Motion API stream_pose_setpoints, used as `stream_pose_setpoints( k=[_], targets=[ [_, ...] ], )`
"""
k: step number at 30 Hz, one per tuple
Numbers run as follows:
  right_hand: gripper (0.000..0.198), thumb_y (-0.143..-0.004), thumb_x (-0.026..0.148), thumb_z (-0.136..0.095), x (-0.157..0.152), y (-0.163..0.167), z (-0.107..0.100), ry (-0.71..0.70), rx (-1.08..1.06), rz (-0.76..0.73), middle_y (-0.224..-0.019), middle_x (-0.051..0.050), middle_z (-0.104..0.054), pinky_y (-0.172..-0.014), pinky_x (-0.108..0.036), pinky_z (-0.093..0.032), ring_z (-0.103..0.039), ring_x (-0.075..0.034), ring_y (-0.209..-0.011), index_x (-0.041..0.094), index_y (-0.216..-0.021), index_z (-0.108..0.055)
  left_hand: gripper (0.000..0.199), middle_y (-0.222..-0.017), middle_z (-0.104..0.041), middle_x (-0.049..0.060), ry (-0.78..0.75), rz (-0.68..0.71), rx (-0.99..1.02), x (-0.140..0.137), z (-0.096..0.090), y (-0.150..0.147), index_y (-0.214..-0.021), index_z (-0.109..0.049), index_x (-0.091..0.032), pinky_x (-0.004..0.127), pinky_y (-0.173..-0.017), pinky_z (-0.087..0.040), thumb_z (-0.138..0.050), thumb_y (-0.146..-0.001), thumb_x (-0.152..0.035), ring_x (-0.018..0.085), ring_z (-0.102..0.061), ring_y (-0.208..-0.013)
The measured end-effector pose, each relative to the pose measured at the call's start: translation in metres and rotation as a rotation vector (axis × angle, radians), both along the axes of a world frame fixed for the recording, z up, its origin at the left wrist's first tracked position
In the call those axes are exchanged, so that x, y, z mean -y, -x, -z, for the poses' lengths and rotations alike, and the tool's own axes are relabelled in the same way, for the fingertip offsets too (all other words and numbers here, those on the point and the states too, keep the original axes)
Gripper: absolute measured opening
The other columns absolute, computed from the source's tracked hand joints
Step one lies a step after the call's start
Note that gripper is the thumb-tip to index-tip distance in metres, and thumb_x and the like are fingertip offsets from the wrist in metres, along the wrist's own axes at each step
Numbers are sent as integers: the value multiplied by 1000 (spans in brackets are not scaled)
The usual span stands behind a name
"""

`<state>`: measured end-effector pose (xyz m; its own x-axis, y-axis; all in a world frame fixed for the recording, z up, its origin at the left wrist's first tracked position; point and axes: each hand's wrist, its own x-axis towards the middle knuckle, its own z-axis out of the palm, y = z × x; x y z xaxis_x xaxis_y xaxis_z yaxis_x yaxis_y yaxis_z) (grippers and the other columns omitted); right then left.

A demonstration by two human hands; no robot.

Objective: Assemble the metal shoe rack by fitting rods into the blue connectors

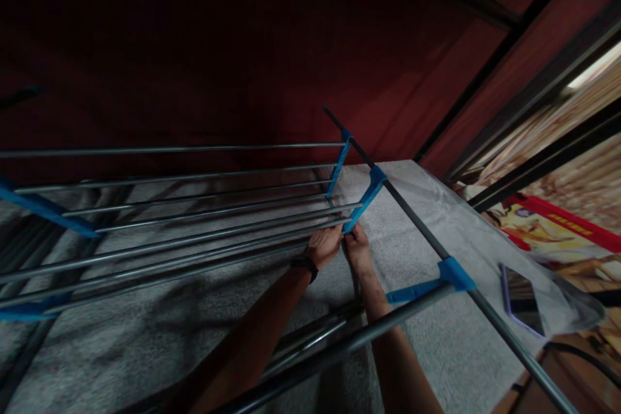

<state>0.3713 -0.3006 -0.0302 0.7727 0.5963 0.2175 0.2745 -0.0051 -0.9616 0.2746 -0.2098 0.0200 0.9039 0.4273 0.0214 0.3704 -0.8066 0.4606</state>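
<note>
A rack of grey metal tubes [194, 233] joined by blue plastic brackets lies across the view. My left hand [324, 247], with a black band on its wrist, is closed around the end of a low tube beside the middle blue bracket [363, 206]. My right hand [358, 247] is closed at the lower tip of that same bracket, right next to the left. Its fingertips are partly hidden. Both forearms reach in beneath a thick front tube [349, 348], which runs into another blue bracket [453, 275].
Pale fabric-like sheeting [417, 336] lies under the rack. Behind it rises a dark red wall [218, 65]. A phone [522, 301] rests at right by clear plastic, near a colourful printed box [557, 233]. A long side pole [422, 226] slants along the rack's right side.
</note>
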Motion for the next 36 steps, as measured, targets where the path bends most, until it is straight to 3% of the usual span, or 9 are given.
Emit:
stream_pose_setpoints(
  k=[11, 17, 27, 36],
  targets=[
    [36, -77, 24, -47, 1, -2, 6, 16, 35, -7, -108, -3, -71, -103, -40, -48, -63, -22, -103, 24, -108, -66, 32, -136, -69, 6, 76, -47, 17, -5, -9, -3, -131, -63, -25, 37, -106, -51, -47, -104, -28, 27, -63, -126],
    [37, -77, 23, -49, 2, -1, 2, 2, 32, -29, -109, -3, -72, -103, -40, -48, -64, -22, -104, 25, -109, -67, 31, -138, -68, 6, 105, -59, 16, -5, -9, -1, -131, -63, -27, 37, -104, -51, -48, -104, -29, 27, -63, -127],
    [33, -79, 24, -49, 3, 4, -4, 16, 51, 0, -108, -4, -72, -100, -39, -50, -64, -23, -102, 23, -108, -65, 29, -120, -75, 11, 55, -54, -31, -1, -4, 3, -126, -63, -21, 36, -96, -53, -44, -105, -29, 27, -70, -112],
    [38, -78, 23, -47, 3, 4, -3, 40, 68, -17, -110, -3, -72, -99, -40, -51, -65, -22, -101, 26, -111, -66, 30, -125, -73, 9, 74, -24, -36, -5, -3, -2, -126, -63, -21, 35, -99, -53, -45, -104, -31, 26, -68, -117]
  ],
)
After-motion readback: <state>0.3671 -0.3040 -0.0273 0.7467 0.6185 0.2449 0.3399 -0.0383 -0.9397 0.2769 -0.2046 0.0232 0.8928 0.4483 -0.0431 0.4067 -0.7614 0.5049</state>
